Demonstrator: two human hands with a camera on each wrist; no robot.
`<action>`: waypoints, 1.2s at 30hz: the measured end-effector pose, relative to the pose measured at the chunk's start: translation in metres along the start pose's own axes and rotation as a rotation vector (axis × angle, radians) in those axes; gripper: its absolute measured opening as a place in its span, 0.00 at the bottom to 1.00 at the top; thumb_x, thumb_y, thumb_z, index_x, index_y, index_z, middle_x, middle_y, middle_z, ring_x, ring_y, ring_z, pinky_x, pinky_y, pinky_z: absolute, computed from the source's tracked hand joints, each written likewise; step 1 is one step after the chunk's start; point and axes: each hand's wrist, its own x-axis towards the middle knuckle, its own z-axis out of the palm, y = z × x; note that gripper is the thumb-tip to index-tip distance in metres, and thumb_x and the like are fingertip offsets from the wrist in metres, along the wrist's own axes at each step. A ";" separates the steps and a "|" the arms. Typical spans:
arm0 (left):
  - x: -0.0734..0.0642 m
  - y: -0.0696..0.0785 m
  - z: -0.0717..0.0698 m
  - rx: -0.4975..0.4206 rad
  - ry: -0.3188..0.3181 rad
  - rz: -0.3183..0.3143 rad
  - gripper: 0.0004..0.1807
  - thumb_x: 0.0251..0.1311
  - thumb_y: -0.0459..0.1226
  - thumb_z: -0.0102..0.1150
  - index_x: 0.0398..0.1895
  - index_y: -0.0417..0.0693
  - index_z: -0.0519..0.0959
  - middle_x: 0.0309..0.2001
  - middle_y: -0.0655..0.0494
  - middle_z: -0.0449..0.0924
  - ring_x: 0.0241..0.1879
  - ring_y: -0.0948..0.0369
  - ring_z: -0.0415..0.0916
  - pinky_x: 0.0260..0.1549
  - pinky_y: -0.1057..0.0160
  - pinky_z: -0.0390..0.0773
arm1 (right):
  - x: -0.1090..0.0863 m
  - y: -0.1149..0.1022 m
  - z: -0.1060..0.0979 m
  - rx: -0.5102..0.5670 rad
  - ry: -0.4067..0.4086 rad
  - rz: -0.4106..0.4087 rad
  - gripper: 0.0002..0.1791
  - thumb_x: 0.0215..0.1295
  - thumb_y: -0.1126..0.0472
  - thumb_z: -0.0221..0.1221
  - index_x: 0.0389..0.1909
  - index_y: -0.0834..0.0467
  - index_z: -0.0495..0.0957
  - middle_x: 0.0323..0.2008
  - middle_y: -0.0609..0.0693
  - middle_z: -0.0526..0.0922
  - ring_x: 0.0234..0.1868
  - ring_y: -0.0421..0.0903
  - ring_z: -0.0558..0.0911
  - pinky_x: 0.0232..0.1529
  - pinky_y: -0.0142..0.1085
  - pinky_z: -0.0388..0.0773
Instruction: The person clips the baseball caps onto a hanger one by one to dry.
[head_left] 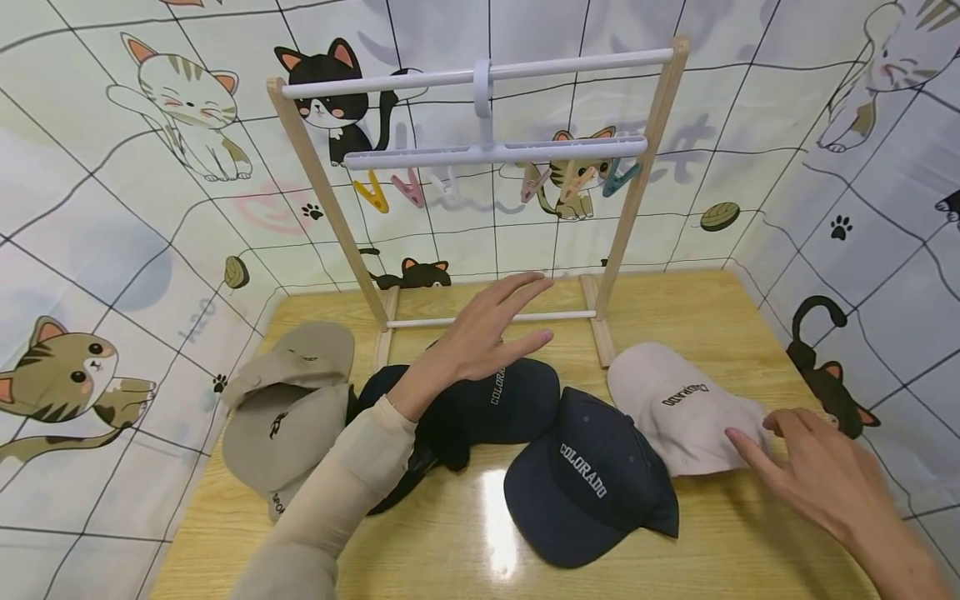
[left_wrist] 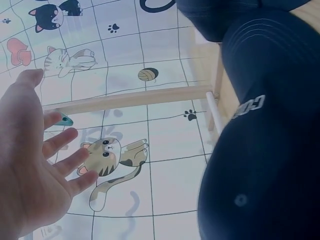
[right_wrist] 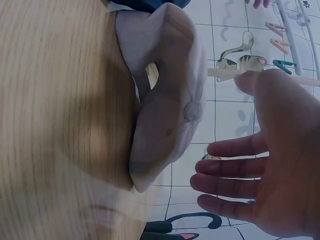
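My left hand [head_left: 487, 329] is held over a dark cap [head_left: 525, 408] with COLORADO lettering, fingers extended and nothing in its grasp. In the left wrist view, that hand [left_wrist: 32, 160] appears apart from a dark cap [left_wrist: 265, 150]. On the right, my other hand [head_left: 821, 475] is beside a pale pinkish cap [head_left: 686, 408]; its fingers are loosely extended. The right wrist view shows a gap between this hand [right_wrist: 285, 170] and the pale cap [right_wrist: 167, 120]. Between the hands lies a navy COLORADO cap [head_left: 592, 483], its brim toward the front.
Beige caps [head_left: 262, 442] lie on the table's left side. Behind the caps stands a wood-and-white rack [head_left: 633, 192] carrying a white hanger [head_left: 525, 152] with several coloured clips, including a yellow clip [head_left: 372, 193]. Cat-patterned sheeting [head_left: 795, 250] surrounds the wooden table [head_left: 420, 558].
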 end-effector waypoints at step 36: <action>0.087 0.013 0.003 -0.286 0.087 -0.141 0.40 0.86 0.54 0.54 0.92 0.49 0.60 0.88 0.48 0.67 0.86 0.53 0.67 0.84 0.48 0.70 | -0.008 0.002 0.022 0.628 -0.509 0.454 0.50 0.91 0.30 0.40 0.47 0.74 0.89 0.34 0.52 0.95 0.33 0.46 0.93 0.37 0.39 0.93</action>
